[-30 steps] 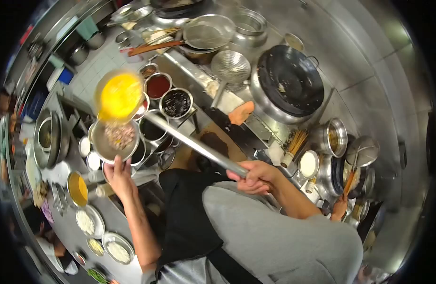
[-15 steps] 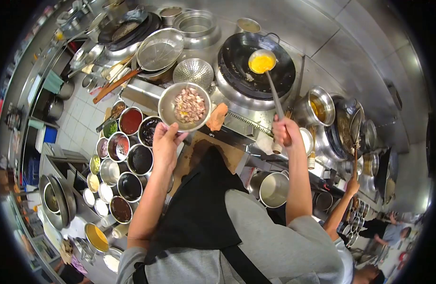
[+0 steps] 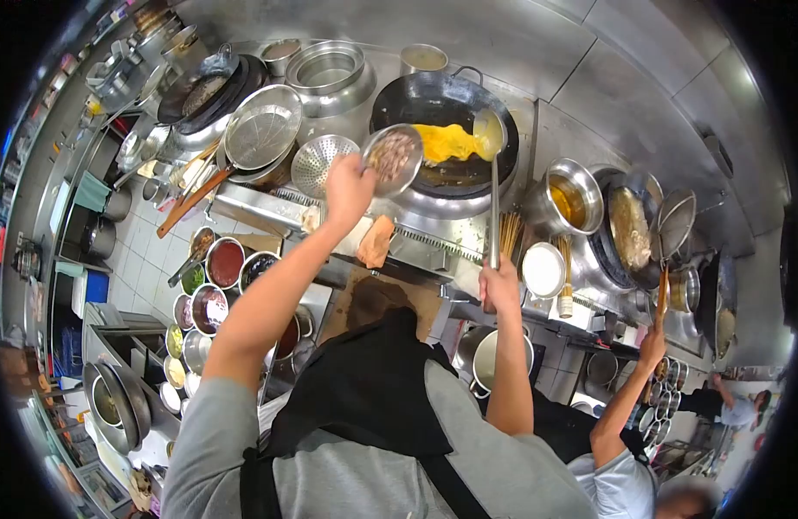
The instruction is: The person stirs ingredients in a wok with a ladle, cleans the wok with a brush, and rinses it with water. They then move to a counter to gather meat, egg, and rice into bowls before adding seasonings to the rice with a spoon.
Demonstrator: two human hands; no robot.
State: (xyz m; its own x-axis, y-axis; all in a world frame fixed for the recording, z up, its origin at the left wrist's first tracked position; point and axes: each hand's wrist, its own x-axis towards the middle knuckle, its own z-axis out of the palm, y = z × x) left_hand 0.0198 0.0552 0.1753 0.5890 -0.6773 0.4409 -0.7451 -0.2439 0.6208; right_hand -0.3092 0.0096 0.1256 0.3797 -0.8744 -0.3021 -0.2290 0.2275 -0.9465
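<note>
My left hand (image 3: pixel 350 190) grips a steel bowl (image 3: pixel 411 169) of diced pinkish meat (image 3: pixel 389 159) by its rim. The bowl is tilted over the left side of a black wok (image 3: pixel 399 105). In my right hand (image 3: pixel 501 287) is the long handle of a ladle (image 3: pixel 494 216). Its scoop is tipped inside the wok, with yellow egg (image 3: pixel 449 143) spread leftward from it. The egg's left end is partly hidden behind the bowl. A perforated strainer (image 3: pixel 311 173) lies just left of my left hand.
Sauce containers (image 3: pixel 223 263) stand at the left. Right of the wok are bamboo brushes (image 3: pixel 509 233), a white-filled container (image 3: pixel 544 270) and a pot of amber liquid (image 3: pixel 569 201). At far right, a co-worker's hand (image 3: pixel 653 348) holds a wooden handle.
My left hand has moved the meat bowl up and right to the wok and tilted it. The ladle has tipped, and its egg now lies spread in the wok.
</note>
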